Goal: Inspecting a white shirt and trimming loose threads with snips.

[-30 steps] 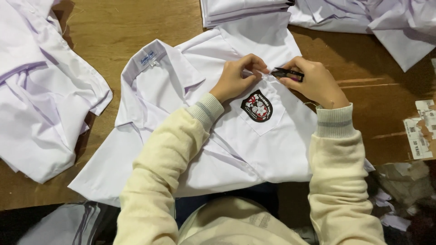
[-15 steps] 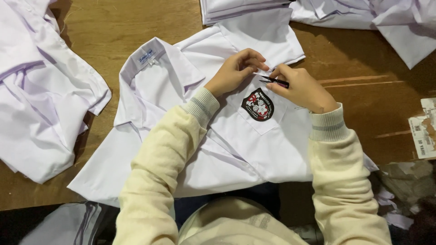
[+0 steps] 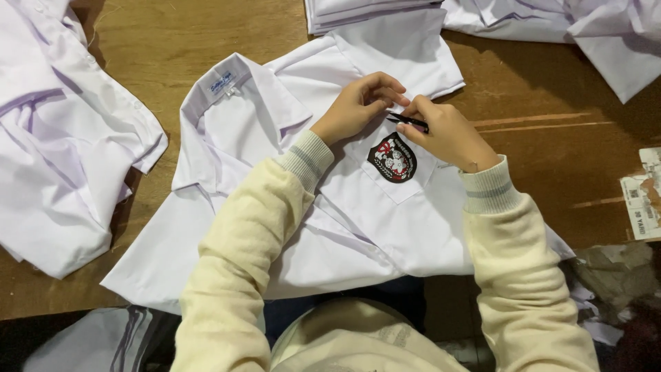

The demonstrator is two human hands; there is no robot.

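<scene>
Left hand point(image 3: 358, 107): fingers curled, pinching white fabric at the pocket's top edge.
Right hand point(image 3: 447, 134): closed around a slim black tool point(image 3: 408, 122), tip towards the left fingertips.
White cotton shirt with a collar point(image 3: 275, 172): flat under both hands, on the brown wooden table point(image 3: 206, 34).
Dark shield-shaped badge point(image 3: 392, 158): on the pocket, just below both hands.
Heaped white shirts point(image 3: 62, 145): well left of the left hand.
</scene>
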